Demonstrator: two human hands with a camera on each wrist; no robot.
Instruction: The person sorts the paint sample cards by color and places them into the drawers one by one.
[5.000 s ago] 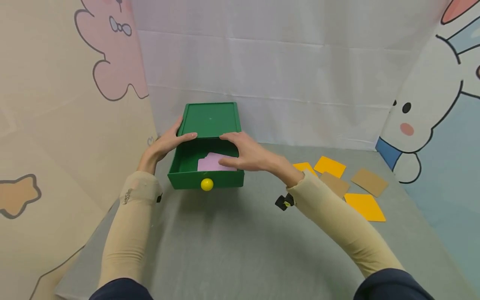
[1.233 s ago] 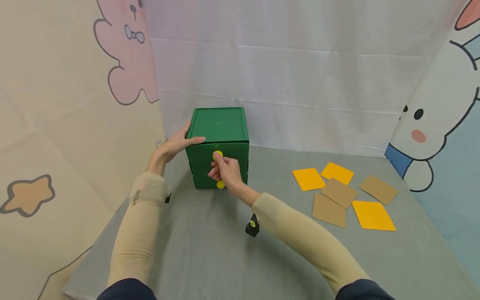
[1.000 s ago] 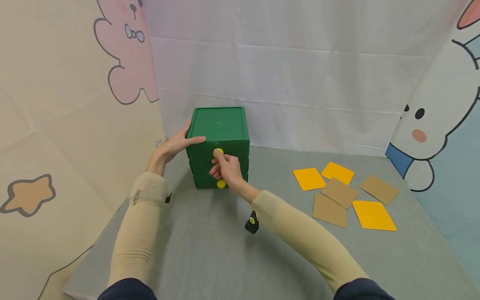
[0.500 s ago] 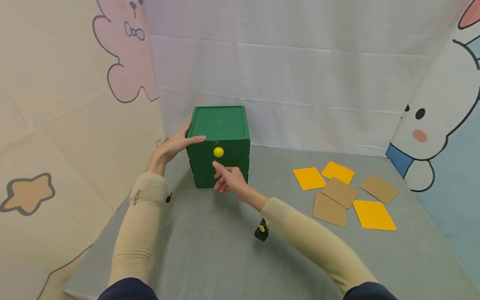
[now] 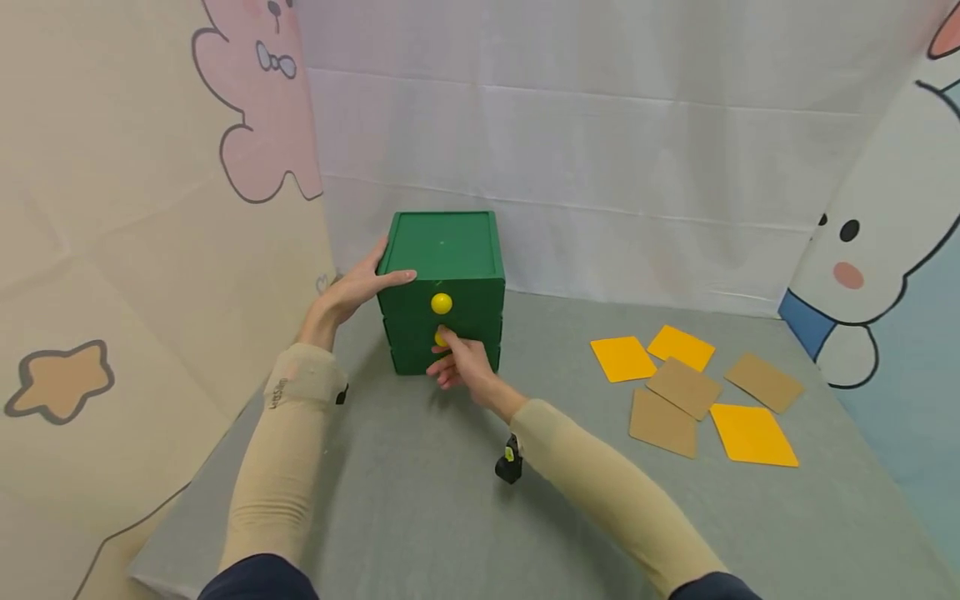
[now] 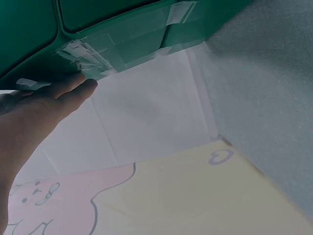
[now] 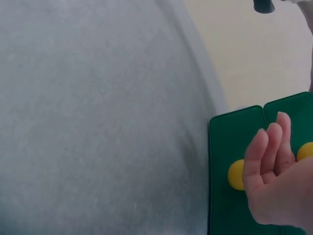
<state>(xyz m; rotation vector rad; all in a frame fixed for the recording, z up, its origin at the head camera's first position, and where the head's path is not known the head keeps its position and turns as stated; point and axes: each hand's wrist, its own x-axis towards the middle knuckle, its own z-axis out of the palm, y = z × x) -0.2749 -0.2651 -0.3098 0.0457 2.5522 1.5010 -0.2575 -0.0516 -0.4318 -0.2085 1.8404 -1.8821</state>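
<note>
One green drawer box [image 5: 448,242] on grey table [image 5: 420,492], drawers in. Left hand [image 5: 356,292]: fingers straight, unclenched, lying along box's left side; thumb across top front edge. Right hand [image 5: 471,367]: thumb and forefinger pinching middle yellow knob [image 5: 438,340]. Three yellow cards [image 5: 753,435], three brown cards [image 5: 765,383] well to the right.

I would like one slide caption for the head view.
Left hand on a boxy green drawer unit, right hand at its lower visible round yellow knob; flat orange cards and brown cards nearby.
</note>
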